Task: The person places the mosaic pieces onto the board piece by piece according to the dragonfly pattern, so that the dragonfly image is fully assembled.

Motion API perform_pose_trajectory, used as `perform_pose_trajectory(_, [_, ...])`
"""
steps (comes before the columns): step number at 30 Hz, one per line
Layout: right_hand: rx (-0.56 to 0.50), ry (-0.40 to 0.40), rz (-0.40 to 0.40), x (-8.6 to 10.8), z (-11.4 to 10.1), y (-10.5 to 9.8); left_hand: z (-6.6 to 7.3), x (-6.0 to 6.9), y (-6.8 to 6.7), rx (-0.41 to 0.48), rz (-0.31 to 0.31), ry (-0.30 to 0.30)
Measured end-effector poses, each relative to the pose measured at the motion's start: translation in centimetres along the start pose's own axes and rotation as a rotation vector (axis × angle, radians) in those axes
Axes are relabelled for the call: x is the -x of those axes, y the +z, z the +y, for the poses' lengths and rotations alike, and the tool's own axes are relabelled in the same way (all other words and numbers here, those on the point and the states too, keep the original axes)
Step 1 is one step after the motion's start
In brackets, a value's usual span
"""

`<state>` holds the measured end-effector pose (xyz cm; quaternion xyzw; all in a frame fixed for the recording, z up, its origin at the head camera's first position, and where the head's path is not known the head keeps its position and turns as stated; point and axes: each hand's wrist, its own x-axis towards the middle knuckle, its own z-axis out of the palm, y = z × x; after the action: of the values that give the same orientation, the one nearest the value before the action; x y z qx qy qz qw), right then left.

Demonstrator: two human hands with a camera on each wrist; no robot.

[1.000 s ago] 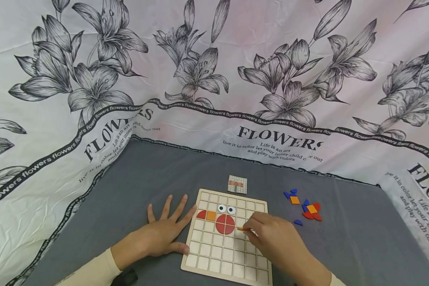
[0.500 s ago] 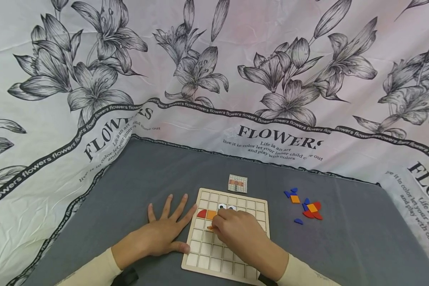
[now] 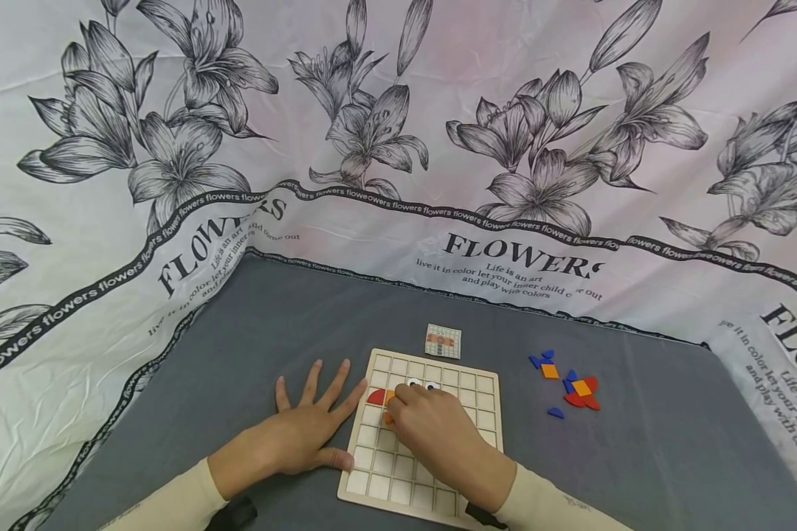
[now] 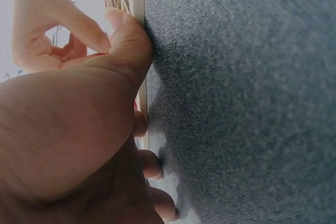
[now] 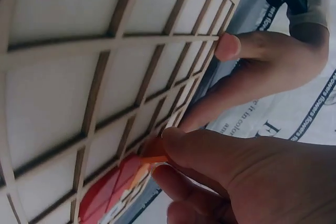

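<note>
My right hand [image 3: 435,431] is over the left-centre of a wooden grid board [image 3: 377,485]. Its thumb and forefinger pinch a small orange tile [image 5: 153,159], seen edge-on in the right wrist view, close to the red pieces [image 5: 107,190]. At the board's left side lie a red quarter-circle tile [image 3: 375,397] and an orange square tile [image 3: 390,394], partly hidden by the fingers. Eye pieces [image 3: 431,386] show just above the knuckles. My left hand [image 3: 299,439] rests with spread fingers on the grey cloth, its thumb at the board's left edge.
A small printed pattern card [image 3: 443,341] lies behind the board. To the right are loose tiles: blue ones [image 3: 556,413], orange squares [image 3: 549,371] and red pieces [image 3: 591,402]. A flower-printed curtain [image 3: 345,243] borders the grey table [image 3: 637,457].
My right hand has moved left across the board with the orange tile, from right of the red circle to beside the orange square. It now covers the circle. The left hand stays put.
</note>
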<state>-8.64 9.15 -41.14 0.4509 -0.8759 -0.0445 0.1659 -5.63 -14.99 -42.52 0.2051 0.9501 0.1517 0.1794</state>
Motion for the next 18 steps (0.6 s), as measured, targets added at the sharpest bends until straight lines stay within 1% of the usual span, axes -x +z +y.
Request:
perform_pose_trajectory(6, [0.028,-0.031,-0.055,-0.20,-0.28,0.16,-0.06,-0.09,-0.11,-0.002,-0.001,0.008])
perform_pose_trajectory(9, [0.047,-0.036,-0.055,-0.27,-0.28,0.24,-0.04,-0.15,-0.16,-0.007,0.003,0.007])
perform_pose_trajectory(10, [0.048,-0.033,-0.052,-0.30,-0.28,0.27,-0.35,-0.35,0.18,-0.006,0.013,0.014])
perform_pose_trajectory(13, [0.043,-0.024,-0.047,-0.35,-0.30,0.37,-0.35,-0.33,0.18,-0.003,0.014,0.014])
perform_pose_trajectory(16, [0.027,-0.016,-0.046,-0.39,-0.36,0.50,-0.29,-0.23,0.18,0.004,0.015,0.016])
perform_pose_trajectory(17, [0.026,-0.014,-0.047,-0.40,-0.37,0.53,0.04,0.00,-0.17,0.004,0.007,0.009])
perform_pose_trajectory(18, [0.023,-0.013,-0.046,-0.42,-0.36,0.55,0.04,0.01,-0.15,0.008,0.007,0.008])
